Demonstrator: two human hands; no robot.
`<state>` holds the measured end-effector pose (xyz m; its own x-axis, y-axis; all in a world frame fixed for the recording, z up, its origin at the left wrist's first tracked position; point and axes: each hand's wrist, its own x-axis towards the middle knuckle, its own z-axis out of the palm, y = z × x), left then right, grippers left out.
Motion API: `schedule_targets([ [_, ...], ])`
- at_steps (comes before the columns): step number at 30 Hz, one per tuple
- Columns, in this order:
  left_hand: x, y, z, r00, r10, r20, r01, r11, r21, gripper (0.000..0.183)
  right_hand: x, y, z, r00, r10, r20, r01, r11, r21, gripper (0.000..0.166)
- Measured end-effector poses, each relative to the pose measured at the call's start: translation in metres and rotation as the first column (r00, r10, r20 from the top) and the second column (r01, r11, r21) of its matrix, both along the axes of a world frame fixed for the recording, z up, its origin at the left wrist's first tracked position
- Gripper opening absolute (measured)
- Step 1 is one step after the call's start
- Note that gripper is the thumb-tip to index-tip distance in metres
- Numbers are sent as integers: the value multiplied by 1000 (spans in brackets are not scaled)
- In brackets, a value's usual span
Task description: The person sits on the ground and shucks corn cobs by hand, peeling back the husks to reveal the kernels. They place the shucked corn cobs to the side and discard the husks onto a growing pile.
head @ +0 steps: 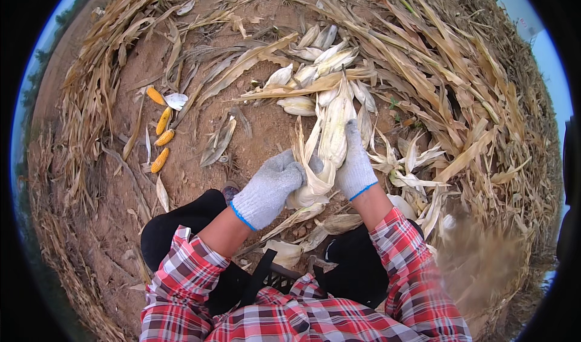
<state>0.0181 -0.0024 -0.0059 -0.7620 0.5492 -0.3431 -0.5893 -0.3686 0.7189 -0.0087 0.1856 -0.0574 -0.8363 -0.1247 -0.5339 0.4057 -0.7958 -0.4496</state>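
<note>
An ear of corn in pale husk [335, 131] is held upright between my hands, its tip pointing away from me. My left hand [277, 186], in a light grey knit glove with a blue cuff edge, grips husk leaves pulled outward at the ear's left side. My right hand [356, 165], gloved the same way, holds the ear from the right, thumb along the husk. The kernels of this ear are hidden. Just beyond it lie several unhusked ears [329, 60] in a loose heap.
Several bare yellow corn cobs [163, 122] lie in a row on reddish soil at the left. Dry corn stalks [435, 69] are piled along the right, with more stalks [97, 60] at the far left. Peeled husks [415, 165] lie right of my right hand.
</note>
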Motion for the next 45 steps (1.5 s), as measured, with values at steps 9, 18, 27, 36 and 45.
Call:
schedule_targets([
  [9,10,12,-3,810,-527,-257,361,794,-489,35,-7,-6,10,993,117,-4,-116,987,110,72],
  [18,2,10,0,888,-325,-324,62,784,-617,46,-18,14,17,988,-35,-153,52,993,104,55],
  [27,-6,28,-18,970,-215,-111,135,862,-488,57,11,-17,20,960,33,-276,80,918,387,41],
  [36,6,40,-19,892,-348,-288,30,681,-732,31,12,-19,19,969,79,-234,19,920,392,38],
  [45,13,25,-25,505,-801,-321,-74,331,-941,24,4,-8,5,961,264,-85,-268,962,-45,52],
])
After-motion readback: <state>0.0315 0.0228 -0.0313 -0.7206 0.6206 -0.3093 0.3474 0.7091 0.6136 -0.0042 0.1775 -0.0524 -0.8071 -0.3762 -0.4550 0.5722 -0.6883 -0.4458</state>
